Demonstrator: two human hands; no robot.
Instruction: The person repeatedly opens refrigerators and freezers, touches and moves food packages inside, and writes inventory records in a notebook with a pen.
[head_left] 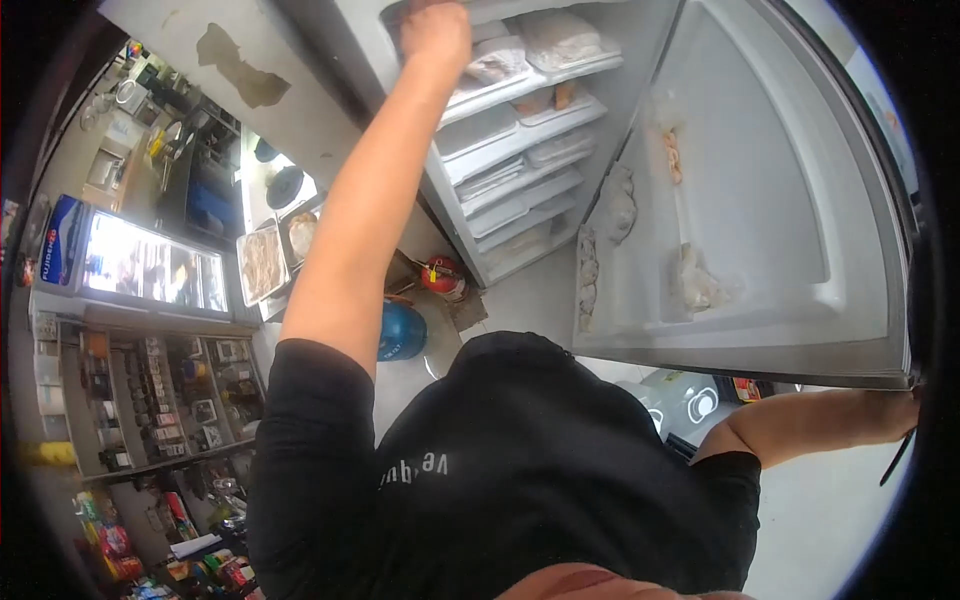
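Observation:
An upright freezer stands open, with frosty trays on its shelves. My left hand reaches into its top part, beside a wrapped pale bundle. Its fingers look curled; what they hold is hidden. A second wrapped pack lies to the right on the same level. The freezer door is swung out to the right, with frost and frozen residue on its inner face. My right hand is at the door's lower outer corner, dark and mostly cut off, its fingers hidden.
A red fire extinguisher and a blue round container stand on the floor left of the freezer. Farther left are trays of food, a glass-front display fridge and stocked shelves. A pale container sits below the door.

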